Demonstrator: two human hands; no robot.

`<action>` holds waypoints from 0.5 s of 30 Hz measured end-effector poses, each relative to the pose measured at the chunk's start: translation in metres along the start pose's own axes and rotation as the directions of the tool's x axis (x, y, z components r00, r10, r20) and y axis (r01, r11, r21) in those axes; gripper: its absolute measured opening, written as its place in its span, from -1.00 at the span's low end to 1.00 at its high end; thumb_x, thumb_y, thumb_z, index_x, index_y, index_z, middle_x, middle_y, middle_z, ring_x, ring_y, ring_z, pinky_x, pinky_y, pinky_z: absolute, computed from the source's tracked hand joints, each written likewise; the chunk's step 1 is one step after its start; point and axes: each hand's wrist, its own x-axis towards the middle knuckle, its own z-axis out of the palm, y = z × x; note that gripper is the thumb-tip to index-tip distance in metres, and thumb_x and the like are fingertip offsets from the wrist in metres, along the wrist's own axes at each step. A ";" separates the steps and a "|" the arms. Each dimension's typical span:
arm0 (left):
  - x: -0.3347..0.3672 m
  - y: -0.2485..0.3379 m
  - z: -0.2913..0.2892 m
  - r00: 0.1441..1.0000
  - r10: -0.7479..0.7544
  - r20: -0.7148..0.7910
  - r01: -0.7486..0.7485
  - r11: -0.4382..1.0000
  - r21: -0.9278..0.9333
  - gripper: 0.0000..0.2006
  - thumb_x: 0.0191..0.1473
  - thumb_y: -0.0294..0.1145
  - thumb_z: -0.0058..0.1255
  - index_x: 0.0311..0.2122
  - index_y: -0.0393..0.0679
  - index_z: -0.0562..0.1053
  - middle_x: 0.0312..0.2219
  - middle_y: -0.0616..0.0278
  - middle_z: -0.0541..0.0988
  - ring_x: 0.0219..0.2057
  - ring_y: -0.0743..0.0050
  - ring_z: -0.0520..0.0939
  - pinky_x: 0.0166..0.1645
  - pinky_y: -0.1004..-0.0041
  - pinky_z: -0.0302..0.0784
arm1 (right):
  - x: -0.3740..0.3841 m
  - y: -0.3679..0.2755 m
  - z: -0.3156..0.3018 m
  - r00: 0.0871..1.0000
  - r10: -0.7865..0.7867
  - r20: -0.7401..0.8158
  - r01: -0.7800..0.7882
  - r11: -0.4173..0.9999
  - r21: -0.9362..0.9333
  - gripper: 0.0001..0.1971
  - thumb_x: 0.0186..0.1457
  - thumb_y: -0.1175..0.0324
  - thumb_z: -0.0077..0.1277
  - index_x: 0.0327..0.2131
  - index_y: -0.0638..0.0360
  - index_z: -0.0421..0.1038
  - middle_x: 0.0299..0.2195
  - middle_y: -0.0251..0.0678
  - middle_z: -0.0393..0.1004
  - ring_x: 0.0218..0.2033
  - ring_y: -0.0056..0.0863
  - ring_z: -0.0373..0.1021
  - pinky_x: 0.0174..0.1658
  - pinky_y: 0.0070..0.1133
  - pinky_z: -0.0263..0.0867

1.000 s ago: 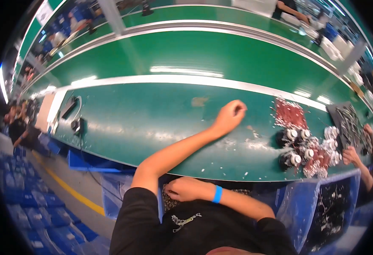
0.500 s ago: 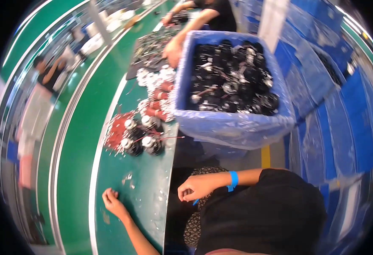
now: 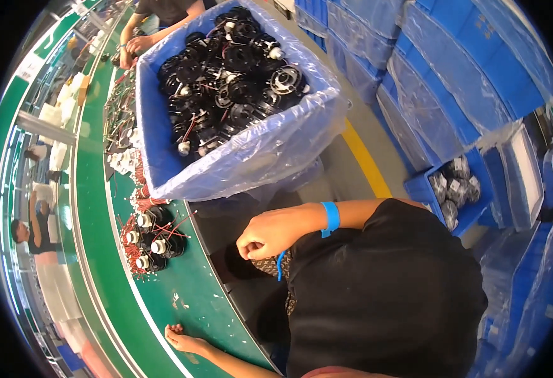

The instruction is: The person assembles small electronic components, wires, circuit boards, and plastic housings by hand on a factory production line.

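My left hand (image 3: 187,341) rests low over the green workbench (image 3: 210,302), fingers loosely curled and nothing visible in them. Above my lap hangs my right hand (image 3: 283,232), a blue band (image 3: 331,218) round its wrist, its fingers bent inward with no object visible. A thin blue strip (image 3: 281,266) shows just below that hand; whether it touches the fingers I cannot tell. Farther along the bench stand several black round motors (image 3: 169,244) with white tops and reddish wires, apart from both hands. Bundles of red wires with white ends (image 3: 139,196) lie beyond them.
A large blue crate (image 3: 251,154) lined with clear plastic, full of black motor parts (image 3: 232,69), stands beside the bench. Across it a co-worker's hands (image 3: 139,44) are at the bench. Stacked blue crates (image 3: 434,82) and a bin of wrapped parts (image 3: 456,189) stand right.
My view has swung to the right, so bench and motors sit farther left and more stacked crates show. Both hands keep about the same curled shape.
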 end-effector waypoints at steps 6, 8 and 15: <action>-0.002 0.001 -0.003 1.000 -0.028 -0.003 0.028 0.999 -0.035 -0.77 0.20 -0.35 -0.17 -0.29 -0.29 0.46 -0.50 0.29 0.39 -0.48 0.55 0.37 -0.33 0.56 0.36 | -0.036 0.005 -0.024 0.999 0.008 -0.046 -0.010 1.000 -0.026 -0.79 0.12 0.32 -0.07 -0.24 0.21 0.45 -0.37 -0.25 0.54 -0.35 -0.36 0.48 -0.29 -0.47 0.34; -0.005 0.000 0.003 0.999 -0.033 -0.037 0.031 0.998 -0.047 -0.78 0.21 -0.35 -0.18 -0.30 -0.29 0.45 -0.50 0.30 0.39 -0.49 0.57 0.36 -0.34 0.57 0.35 | -0.053 -0.023 -0.052 0.998 0.014 -0.067 -0.015 1.000 -0.018 -0.80 0.12 0.36 -0.06 -0.24 0.24 0.44 -0.37 -0.25 0.53 -0.34 -0.38 0.48 -0.26 -0.49 0.35; -0.005 0.013 0.005 0.999 0.039 0.021 -0.041 0.995 0.088 -0.78 0.23 -0.33 -0.18 -0.34 -0.24 0.43 -0.52 0.35 0.39 -0.49 0.61 0.37 -0.35 0.58 0.34 | 0.027 -0.102 -0.143 0.962 -0.274 0.014 0.264 0.911 -0.317 -0.83 0.04 0.42 -0.06 -0.33 0.28 0.46 -0.49 -0.16 0.50 -0.47 -0.39 0.45 -0.34 -0.50 0.34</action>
